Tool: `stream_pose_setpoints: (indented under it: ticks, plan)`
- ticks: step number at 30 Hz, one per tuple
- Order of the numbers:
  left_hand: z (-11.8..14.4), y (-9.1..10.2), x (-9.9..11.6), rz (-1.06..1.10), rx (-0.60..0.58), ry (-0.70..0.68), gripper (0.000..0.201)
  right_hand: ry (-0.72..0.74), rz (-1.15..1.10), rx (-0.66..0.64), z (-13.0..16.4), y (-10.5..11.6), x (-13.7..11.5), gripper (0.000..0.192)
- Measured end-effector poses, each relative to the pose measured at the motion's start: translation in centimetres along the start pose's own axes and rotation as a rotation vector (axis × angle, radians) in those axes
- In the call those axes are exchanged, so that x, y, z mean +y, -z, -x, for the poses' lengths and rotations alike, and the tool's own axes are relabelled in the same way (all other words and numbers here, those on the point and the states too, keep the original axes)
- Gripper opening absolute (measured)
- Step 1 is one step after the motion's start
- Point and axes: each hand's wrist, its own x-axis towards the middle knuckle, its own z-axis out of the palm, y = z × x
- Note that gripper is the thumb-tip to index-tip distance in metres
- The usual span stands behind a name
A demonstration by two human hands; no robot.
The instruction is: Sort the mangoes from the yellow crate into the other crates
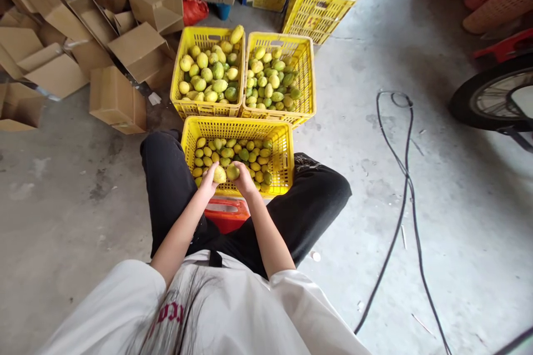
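Note:
My left hand (210, 178) is closed around a yellow lemon (220, 175). Close beside it, my right hand (244, 179) grips a greener lemon (232, 172). Both hands are over the front part of a yellow plastic crate (286, 158) between my knees, which holds many yellow and green lemons (207, 152). Right behind it stand two more yellow crates, the left one (206, 109) heaped with larger-looking lemons (217, 70) and the right one (307, 80) partly filled with greenish ones (268, 82). My palms and some fingers are hidden.
Open cardboard boxes (139, 51) lie piled at the upper left. Stacked yellow crates (314, 11) stand at the back. On the right are a black cable (406, 172) on the concrete floor and a wheel (495, 97). Part of a red stool (227, 215) shows below my hands.

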Motion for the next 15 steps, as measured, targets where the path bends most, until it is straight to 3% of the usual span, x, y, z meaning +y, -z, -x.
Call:
stream_pose_setpoints:
  ticks: [4,10,15]
  plan:
    - [0.4,-0.4,1.4,0.158,0.029,0.092,0.031,-0.027,-0.121,-0.062,-0.5,0.4,-0.4,0.035]
    - [0.9,-0.9,1.7,0.152,-0.035,0.043,0.016,-0.019,-0.123,-0.053,-0.4,0.6,-0.8,0.04]
    - [1.8,-1.4,1.1,0.063,-0.191,-0.065,0.022,0.026,-0.038,0.014,0.0,0.5,-0.5,0.044]
